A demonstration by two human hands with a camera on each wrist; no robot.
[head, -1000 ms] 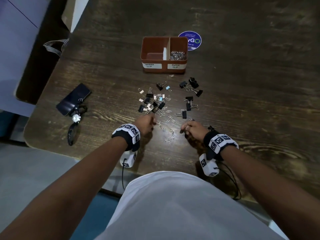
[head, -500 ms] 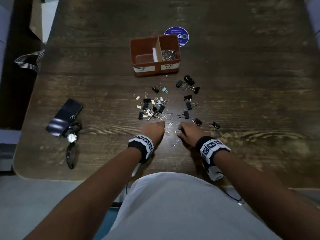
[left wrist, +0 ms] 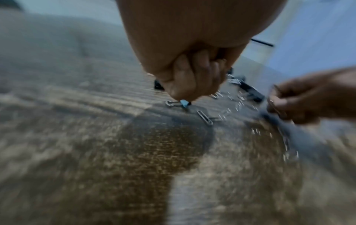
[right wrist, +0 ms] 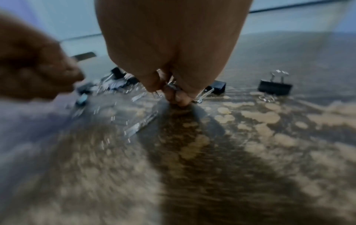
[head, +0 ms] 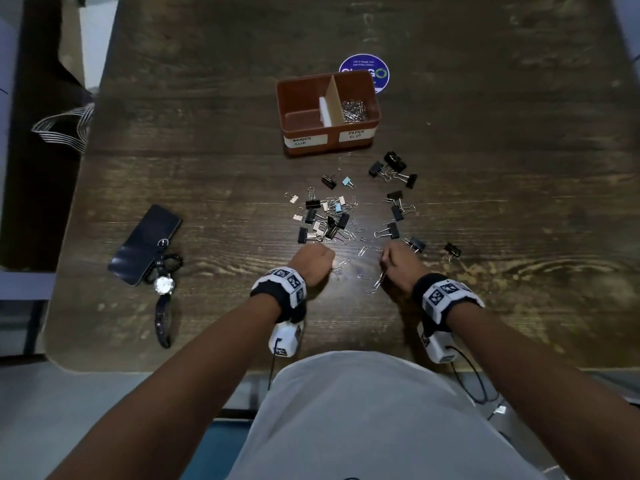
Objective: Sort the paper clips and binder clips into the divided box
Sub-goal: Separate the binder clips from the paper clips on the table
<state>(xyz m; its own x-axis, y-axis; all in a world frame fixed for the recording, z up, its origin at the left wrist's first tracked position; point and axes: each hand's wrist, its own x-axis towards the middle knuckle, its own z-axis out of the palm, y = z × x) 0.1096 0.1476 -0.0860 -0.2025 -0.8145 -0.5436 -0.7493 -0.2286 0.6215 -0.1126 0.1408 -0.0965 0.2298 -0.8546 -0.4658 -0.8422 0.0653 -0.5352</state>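
Stood toward the far middle of the dark wooden table (head: 485, 168): the brown divided box (head: 327, 140), two compartments split by a cardboard wall. Carried two white labels on its near face, "BINDER CLIP" on the left and "PAPER CLIP" on the right. Held a heap of silver paper clips (head: 354, 110) in the right compartment; showed only bare floor in the left one, plus a white strip against the divider.

Lay scattered on the tabletop between box and hands: black, white and pale-blue binder clips (head: 325, 216) in a dense cluster, a looser group of black ones (head: 394, 168) to the right nearer the box, and loose wire clips (head: 363, 251) near the fingers.

Hovered low at the near edge of the scatter: left hand (head: 311, 259), fingers curled tight, fingertips (left wrist: 183, 91) down on a small blue binder clip (left wrist: 184, 103) lying on the wood; cannot tell whether pinched or merely touched. Beside it, a single paper clip (left wrist: 204, 117) flat on the table.

Sat just to the right: right hand (head: 398, 263), fingers bunched together around several wire paper clips, one dangling below the fist in the head view.

Rested well off to the left: a dark phone (head: 145, 244) with a wristwatch (head: 162, 285) touching its near corner. Peeked out behind the box: a round blue sticker (head: 379, 69).
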